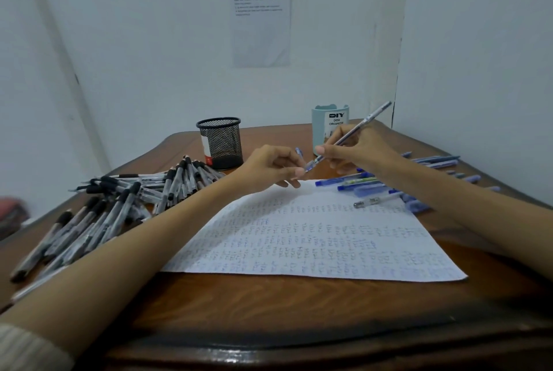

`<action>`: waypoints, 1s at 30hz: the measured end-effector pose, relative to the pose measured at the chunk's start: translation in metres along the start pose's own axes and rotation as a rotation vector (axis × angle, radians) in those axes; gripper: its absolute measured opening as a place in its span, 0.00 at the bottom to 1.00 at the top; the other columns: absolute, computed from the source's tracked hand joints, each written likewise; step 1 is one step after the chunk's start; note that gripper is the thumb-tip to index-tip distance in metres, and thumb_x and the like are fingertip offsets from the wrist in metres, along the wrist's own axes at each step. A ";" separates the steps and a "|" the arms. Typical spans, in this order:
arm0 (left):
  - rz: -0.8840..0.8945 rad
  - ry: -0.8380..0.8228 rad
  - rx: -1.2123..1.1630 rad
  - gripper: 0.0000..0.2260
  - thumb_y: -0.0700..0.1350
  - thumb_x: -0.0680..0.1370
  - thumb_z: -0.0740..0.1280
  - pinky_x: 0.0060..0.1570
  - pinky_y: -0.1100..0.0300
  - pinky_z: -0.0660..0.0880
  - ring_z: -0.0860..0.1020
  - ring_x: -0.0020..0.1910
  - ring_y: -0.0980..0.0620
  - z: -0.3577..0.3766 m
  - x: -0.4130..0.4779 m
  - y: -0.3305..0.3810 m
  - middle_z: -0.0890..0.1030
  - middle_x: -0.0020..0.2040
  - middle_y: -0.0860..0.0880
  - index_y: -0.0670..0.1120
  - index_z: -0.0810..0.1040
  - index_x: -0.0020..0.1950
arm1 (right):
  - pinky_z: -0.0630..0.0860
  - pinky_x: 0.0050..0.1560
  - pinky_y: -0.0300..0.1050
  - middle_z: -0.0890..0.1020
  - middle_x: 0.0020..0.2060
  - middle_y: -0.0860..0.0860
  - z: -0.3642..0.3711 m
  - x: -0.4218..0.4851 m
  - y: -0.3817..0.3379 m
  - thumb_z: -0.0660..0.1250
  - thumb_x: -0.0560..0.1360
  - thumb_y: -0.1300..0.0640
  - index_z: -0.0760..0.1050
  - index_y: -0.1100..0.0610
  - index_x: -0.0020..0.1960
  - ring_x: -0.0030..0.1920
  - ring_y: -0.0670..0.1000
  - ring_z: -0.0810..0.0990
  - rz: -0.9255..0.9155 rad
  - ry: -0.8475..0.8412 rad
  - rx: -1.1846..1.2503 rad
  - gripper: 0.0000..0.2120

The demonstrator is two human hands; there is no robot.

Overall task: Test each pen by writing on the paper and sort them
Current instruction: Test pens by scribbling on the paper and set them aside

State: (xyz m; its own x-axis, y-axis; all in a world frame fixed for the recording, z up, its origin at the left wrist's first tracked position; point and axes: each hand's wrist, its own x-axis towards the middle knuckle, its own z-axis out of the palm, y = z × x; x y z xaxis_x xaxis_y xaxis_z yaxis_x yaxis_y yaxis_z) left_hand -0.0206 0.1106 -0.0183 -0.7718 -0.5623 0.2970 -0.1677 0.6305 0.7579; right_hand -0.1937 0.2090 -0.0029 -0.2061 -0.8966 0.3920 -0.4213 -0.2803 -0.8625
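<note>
The right hand (356,146) grips a slim clear-barrelled pen with a blue tip (350,134), tilted, just above the far edge of the white lined paper sheet (299,236), which is covered in handwriting and lies on the brown wooden counter (269,304). The left hand (269,167), fingers curled, pinches a small blue cap (298,151) beside the pen's tip. Black-capped pens (119,206) lie heaped on the left, blue pens (359,183) on the right

Pen (348,137) in the fingers (321,149) is showing a clear-grey barrel and blue grip. Paper (299,236) below the fingers: white, carrying rows of blue scribbles. Tabletop (269,295) is reading brown woodgrain. Left of the fingers: black-capped pens (119,200), black mesh cup (220,143). Right: blue pens (344,182). Behind: pale teal organizer (321,128), black lettering.
</note>
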 end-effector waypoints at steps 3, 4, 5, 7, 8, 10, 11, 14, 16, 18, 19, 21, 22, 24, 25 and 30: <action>0.017 -0.009 -0.043 0.06 0.36 0.75 0.67 0.40 0.64 0.78 0.81 0.35 0.57 0.004 0.000 0.002 0.82 0.34 0.55 0.47 0.77 0.43 | 0.79 0.32 0.38 0.80 0.28 0.49 0.007 -0.005 0.001 0.75 0.67 0.57 0.76 0.57 0.38 0.28 0.44 0.78 -0.009 -0.086 -0.004 0.08; 0.027 -0.010 -0.045 0.07 0.35 0.75 0.67 0.40 0.64 0.79 0.81 0.35 0.58 0.004 0.000 0.002 0.82 0.33 0.55 0.47 0.77 0.43 | 0.79 0.32 0.38 0.80 0.28 0.49 0.008 -0.007 0.000 0.74 0.67 0.55 0.78 0.57 0.39 0.28 0.45 0.79 -0.009 -0.114 -0.003 0.07; 0.036 -0.005 -0.049 0.07 0.34 0.74 0.68 0.40 0.64 0.79 0.81 0.34 0.58 0.003 -0.001 0.002 0.82 0.33 0.54 0.47 0.77 0.43 | 0.80 0.32 0.39 0.81 0.29 0.50 0.009 -0.009 -0.003 0.73 0.67 0.52 0.79 0.58 0.40 0.29 0.45 0.80 0.003 -0.127 0.022 0.09; 0.050 0.028 -0.082 0.06 0.34 0.73 0.68 0.40 0.63 0.79 0.81 0.34 0.58 0.000 -0.001 0.003 0.82 0.33 0.54 0.44 0.77 0.43 | 0.80 0.30 0.41 0.82 0.31 0.54 0.007 -0.008 -0.008 0.66 0.69 0.44 0.81 0.59 0.42 0.27 0.48 0.80 0.061 -0.107 0.146 0.18; 0.058 0.054 -0.105 0.05 0.33 0.73 0.69 0.41 0.63 0.79 0.80 0.34 0.57 -0.001 -0.001 0.004 0.82 0.33 0.53 0.43 0.77 0.43 | 0.79 0.28 0.40 0.82 0.32 0.56 0.006 -0.007 -0.009 0.62 0.73 0.42 0.81 0.60 0.43 0.26 0.50 0.80 0.088 -0.090 0.195 0.21; 0.100 0.105 -0.121 0.05 0.33 0.72 0.69 0.40 0.60 0.79 0.79 0.34 0.54 -0.003 -0.001 0.005 0.83 0.33 0.53 0.42 0.77 0.42 | 0.77 0.25 0.40 0.80 0.30 0.56 0.006 -0.006 -0.007 0.53 0.81 0.47 0.79 0.59 0.44 0.25 0.52 0.78 0.103 -0.062 0.214 0.21; 0.126 0.127 -0.114 0.05 0.32 0.72 0.69 0.40 0.59 0.78 0.79 0.34 0.53 -0.003 -0.001 0.005 0.82 0.32 0.53 0.42 0.78 0.42 | 0.76 0.25 0.40 0.78 0.29 0.55 0.008 -0.006 -0.004 0.50 0.82 0.52 0.77 0.58 0.43 0.25 0.53 0.76 0.100 -0.048 0.214 0.20; 0.157 0.135 -0.111 0.05 0.32 0.71 0.69 0.39 0.62 0.78 0.79 0.34 0.54 -0.004 -0.001 0.003 0.83 0.33 0.53 0.41 0.78 0.41 | 0.74 0.23 0.41 0.75 0.25 0.53 0.017 -0.009 0.001 0.50 0.81 0.57 0.71 0.58 0.38 0.26 0.53 0.73 0.098 -0.034 0.290 0.17; 0.145 0.099 -0.135 0.06 0.30 0.72 0.68 0.39 0.64 0.79 0.80 0.33 0.57 -0.006 0.000 0.001 0.83 0.33 0.53 0.41 0.78 0.41 | 0.74 0.23 0.41 0.76 0.25 0.54 0.020 -0.010 0.002 0.50 0.81 0.58 0.69 0.59 0.38 0.26 0.53 0.74 0.087 -0.061 0.347 0.16; 0.129 0.059 -0.130 0.08 0.29 0.72 0.67 0.39 0.65 0.79 0.80 0.34 0.58 -0.012 0.000 -0.002 0.83 0.34 0.53 0.41 0.78 0.42 | 0.75 0.22 0.41 0.77 0.27 0.53 0.022 -0.009 0.001 0.51 0.81 0.58 0.69 0.59 0.40 0.27 0.51 0.76 0.061 -0.112 0.348 0.14; 0.124 0.037 -0.111 0.08 0.29 0.72 0.67 0.40 0.66 0.79 0.80 0.34 0.58 -0.017 0.001 -0.002 0.84 0.35 0.53 0.42 0.78 0.43 | 0.75 0.23 0.41 0.78 0.28 0.53 0.022 -0.008 0.001 0.52 0.82 0.57 0.69 0.59 0.42 0.27 0.50 0.77 0.046 -0.139 0.326 0.13; 0.113 0.009 -0.034 0.07 0.32 0.71 0.69 0.43 0.65 0.79 0.81 0.38 0.58 -0.029 0.001 -0.003 0.84 0.37 0.54 0.43 0.78 0.44 | 0.76 0.23 0.41 0.78 0.32 0.53 0.023 -0.006 -0.001 0.55 0.81 0.56 0.68 0.57 0.45 0.28 0.48 0.78 0.009 -0.179 0.246 0.08; 0.104 0.011 0.033 0.08 0.34 0.71 0.70 0.47 0.64 0.78 0.81 0.41 0.57 -0.036 0.001 -0.005 0.84 0.40 0.53 0.45 0.78 0.46 | 0.77 0.25 0.42 0.78 0.33 0.54 0.025 -0.004 -0.002 0.58 0.80 0.56 0.68 0.56 0.46 0.29 0.48 0.78 -0.017 -0.180 0.191 0.06; 0.045 0.019 0.227 0.13 0.42 0.70 0.72 0.53 0.60 0.76 0.80 0.50 0.54 -0.050 0.000 -0.011 0.82 0.51 0.51 0.48 0.77 0.53 | 0.77 0.27 0.42 0.79 0.34 0.53 0.027 0.002 -0.004 0.64 0.78 0.57 0.69 0.56 0.46 0.29 0.49 0.77 -0.100 -0.125 0.054 0.05; -0.002 0.030 0.341 0.16 0.44 0.71 0.72 0.55 0.60 0.75 0.79 0.53 0.53 -0.055 -0.002 -0.016 0.79 0.56 0.50 0.49 0.76 0.58 | 0.76 0.28 0.40 0.79 0.34 0.52 0.027 0.007 -0.004 0.66 0.77 0.57 0.71 0.57 0.45 0.29 0.49 0.77 -0.173 -0.083 -0.041 0.05; -0.059 -0.004 0.810 0.16 0.44 0.76 0.68 0.53 0.64 0.66 0.74 0.56 0.51 -0.068 -0.010 -0.039 0.74 0.59 0.46 0.46 0.75 0.63 | 0.65 0.36 0.37 0.79 0.49 0.53 0.025 0.045 0.009 0.65 0.77 0.57 0.77 0.58 0.53 0.45 0.52 0.78 -0.579 -0.098 -1.011 0.07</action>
State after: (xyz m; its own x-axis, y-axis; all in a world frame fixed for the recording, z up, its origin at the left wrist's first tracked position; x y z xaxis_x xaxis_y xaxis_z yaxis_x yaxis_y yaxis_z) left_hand 0.0351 0.0554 -0.0110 -0.7497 -0.6059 0.2660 -0.5991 0.7922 0.1160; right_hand -0.1845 0.1575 -0.0009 0.2974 -0.7595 0.5785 -0.9502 -0.2945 0.1018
